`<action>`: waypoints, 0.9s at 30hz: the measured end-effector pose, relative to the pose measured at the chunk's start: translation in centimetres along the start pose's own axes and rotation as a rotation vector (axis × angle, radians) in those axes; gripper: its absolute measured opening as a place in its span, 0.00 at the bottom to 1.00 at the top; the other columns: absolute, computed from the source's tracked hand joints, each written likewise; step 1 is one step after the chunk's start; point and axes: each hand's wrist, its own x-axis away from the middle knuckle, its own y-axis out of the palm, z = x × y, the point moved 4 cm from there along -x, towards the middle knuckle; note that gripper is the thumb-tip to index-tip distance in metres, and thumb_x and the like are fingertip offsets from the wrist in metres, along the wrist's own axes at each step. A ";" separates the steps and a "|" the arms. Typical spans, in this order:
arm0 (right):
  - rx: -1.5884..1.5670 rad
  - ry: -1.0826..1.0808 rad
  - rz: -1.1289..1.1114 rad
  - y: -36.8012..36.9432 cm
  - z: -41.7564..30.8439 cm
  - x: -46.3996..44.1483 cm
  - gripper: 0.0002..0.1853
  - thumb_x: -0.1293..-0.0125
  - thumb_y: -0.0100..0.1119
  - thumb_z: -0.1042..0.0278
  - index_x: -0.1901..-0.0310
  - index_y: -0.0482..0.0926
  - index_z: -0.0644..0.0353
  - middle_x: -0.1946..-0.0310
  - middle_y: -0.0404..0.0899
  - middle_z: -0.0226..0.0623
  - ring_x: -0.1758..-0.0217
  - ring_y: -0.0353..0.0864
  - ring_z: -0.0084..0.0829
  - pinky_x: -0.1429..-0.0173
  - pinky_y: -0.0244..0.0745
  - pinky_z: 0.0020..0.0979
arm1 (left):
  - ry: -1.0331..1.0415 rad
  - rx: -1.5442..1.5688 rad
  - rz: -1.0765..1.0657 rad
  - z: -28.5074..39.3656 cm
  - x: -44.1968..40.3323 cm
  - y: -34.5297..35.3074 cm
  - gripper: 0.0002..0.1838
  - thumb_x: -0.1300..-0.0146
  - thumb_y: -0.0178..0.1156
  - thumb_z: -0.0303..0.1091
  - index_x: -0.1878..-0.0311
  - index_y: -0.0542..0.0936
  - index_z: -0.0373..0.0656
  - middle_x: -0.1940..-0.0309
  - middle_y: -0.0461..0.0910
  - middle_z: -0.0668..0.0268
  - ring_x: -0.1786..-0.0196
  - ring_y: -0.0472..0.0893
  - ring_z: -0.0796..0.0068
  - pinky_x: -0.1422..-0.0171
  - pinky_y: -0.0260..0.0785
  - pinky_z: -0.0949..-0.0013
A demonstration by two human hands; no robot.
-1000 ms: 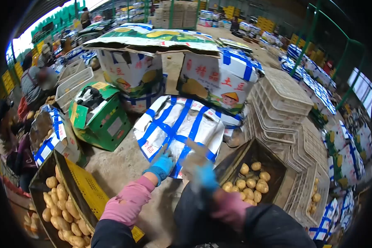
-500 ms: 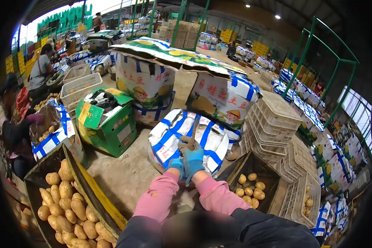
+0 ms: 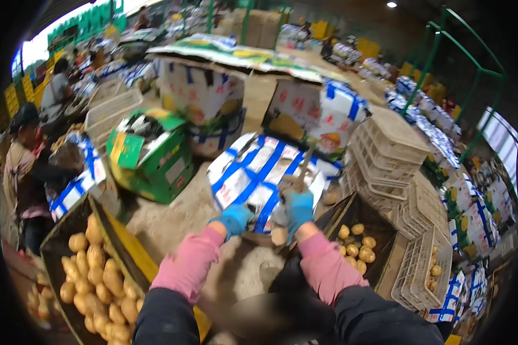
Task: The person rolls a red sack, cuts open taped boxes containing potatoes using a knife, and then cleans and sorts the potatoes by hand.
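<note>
A white box bound with blue tape [image 3: 250, 172] stands on the floor in front of me. My left hand [image 3: 236, 220], in a blue glove, is at its near left edge; motion smears the fingers. Over the near right part of the box, my right hand [image 3: 298, 208], also gloved, is closed round a thin stick-like thing [image 3: 307, 161] that points up and away. Its kind is too blurred to tell. A small tan, roundish thing [image 3: 279, 236] shows below and left of the right hand.
Potatoes fill a dark bin [image 3: 98, 276] at left; another bin [image 3: 360, 247] holds several at right. Stacked plastic crates [image 3: 385, 144] stand beyond it. A green carton [image 3: 149, 158] and printed potato boxes [image 3: 204, 95] stand ahead. A person [image 3: 26, 167] sits at far left.
My hands, close together before, have parted: the left moved left, the right moved right with the stick-like thing. The view has shifted slightly and blurred.
</note>
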 end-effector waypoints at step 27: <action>1.234 -0.420 -0.815 -11.9 7.3 -16.1 0.18 0.39 0.62 0.63 0.49 0.79 0.61 0.59 0.82 0.46 0.62 0.81 0.41 0.58 0.78 0.40 | -0.570 -0.016 -0.060 15.4 2.3 4.0 0.14 0.41 0.61 0.37 0.52 0.84 0.51 0.63 0.83 0.59 0.55 0.83 0.53 0.52 0.75 0.55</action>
